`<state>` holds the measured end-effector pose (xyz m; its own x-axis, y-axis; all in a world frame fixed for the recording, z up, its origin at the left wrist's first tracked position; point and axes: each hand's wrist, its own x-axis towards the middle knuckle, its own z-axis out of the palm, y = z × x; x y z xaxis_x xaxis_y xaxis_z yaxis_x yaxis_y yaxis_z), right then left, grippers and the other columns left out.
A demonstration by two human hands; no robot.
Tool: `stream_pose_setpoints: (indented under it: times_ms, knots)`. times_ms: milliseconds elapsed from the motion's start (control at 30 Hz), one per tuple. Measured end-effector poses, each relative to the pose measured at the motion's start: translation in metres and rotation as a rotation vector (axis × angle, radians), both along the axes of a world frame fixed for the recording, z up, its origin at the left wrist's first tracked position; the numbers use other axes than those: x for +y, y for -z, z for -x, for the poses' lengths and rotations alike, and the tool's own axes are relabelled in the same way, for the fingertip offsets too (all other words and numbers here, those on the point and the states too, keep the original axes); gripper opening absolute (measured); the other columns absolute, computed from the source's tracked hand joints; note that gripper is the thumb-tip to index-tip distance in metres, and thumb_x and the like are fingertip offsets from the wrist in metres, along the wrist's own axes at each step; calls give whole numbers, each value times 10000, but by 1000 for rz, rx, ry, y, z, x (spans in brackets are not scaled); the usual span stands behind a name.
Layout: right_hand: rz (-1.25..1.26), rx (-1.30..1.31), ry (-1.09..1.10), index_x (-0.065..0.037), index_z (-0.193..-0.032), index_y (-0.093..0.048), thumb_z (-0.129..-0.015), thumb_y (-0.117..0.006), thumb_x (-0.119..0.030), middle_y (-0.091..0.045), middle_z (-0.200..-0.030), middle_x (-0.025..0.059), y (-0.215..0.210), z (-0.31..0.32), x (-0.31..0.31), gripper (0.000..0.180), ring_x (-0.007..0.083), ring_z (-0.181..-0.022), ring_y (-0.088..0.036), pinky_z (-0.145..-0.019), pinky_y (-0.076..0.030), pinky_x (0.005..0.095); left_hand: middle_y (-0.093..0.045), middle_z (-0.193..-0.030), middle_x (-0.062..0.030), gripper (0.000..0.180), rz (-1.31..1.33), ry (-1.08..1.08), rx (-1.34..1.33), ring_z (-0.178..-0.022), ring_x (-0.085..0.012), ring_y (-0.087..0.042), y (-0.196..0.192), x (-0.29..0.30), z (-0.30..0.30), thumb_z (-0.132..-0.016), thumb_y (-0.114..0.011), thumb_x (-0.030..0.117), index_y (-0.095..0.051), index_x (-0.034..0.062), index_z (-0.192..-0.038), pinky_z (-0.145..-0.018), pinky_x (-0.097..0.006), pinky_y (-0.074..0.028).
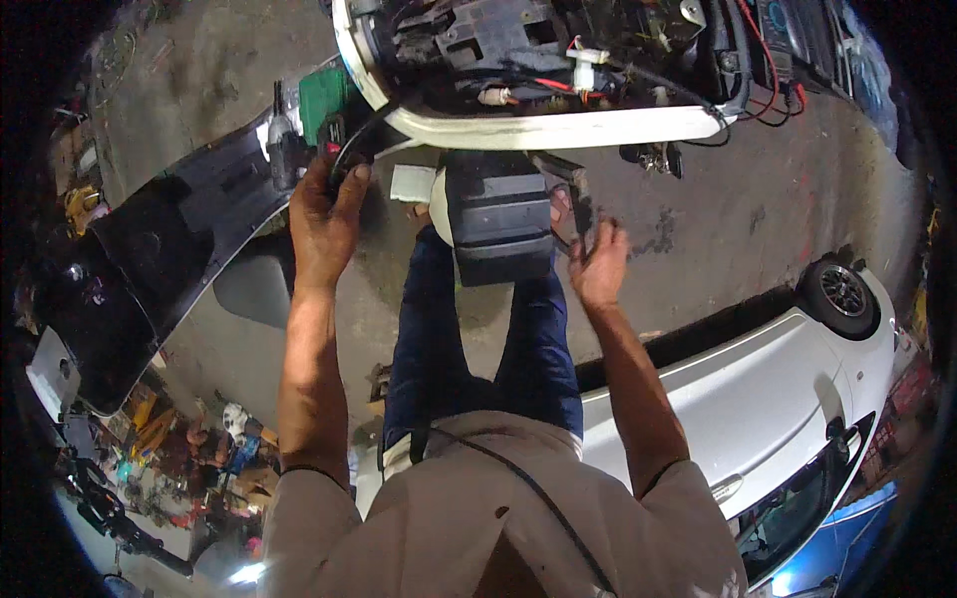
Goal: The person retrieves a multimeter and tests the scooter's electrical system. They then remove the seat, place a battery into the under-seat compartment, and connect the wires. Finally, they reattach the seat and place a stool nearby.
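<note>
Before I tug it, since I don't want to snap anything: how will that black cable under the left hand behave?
The black cable curves loosely, so it probably flexes rather than holding shape. It looks thin, so likely light. It seems to run into the open white housing among other wires, so a hard pull by the left hand may strain a connection; where it ends is hidden.

White car body panel with black-tyred wheel [840, 294] at right, stained concrete floor [758, 209], long black scooter panel [159, 269] at left, green box [324, 100] near its upper end, clutter of tools and parts [189, 448] at lower left, blue sheet [847, 538] at lower right.
</note>
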<state>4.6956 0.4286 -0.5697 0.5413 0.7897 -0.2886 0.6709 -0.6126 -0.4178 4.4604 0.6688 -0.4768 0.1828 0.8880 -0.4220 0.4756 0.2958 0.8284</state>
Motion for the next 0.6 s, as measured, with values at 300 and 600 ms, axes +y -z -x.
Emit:
stream_pose_setpoints:
  times_ms: [300, 600]
  knots:
    - [223, 284, 210, -52, -1163, -489, -677, -635, -141, -591, -1004, 218, 104, -49, 8, 516, 414, -933, -577, -822, -471, 455, -585, -885, 19, 171, 98, -150, -67, -785, -66, -494, 29, -60, -8, -919, -537, 87, -591, 17, -1065, -729, -229, -415]
    - [286, 349, -149, -73, -1160, -509, -745, -607, -291, -616, -1005, 255, 165, -69, 5, 479, 441, -920, -595, -799, -500, 457, -601, -940, -50, 130, 48, -383, -208, -866, -130, -562, 40, -84, -31, -914, -530, 55, -565, 23, -1036, -835, -272, -445]
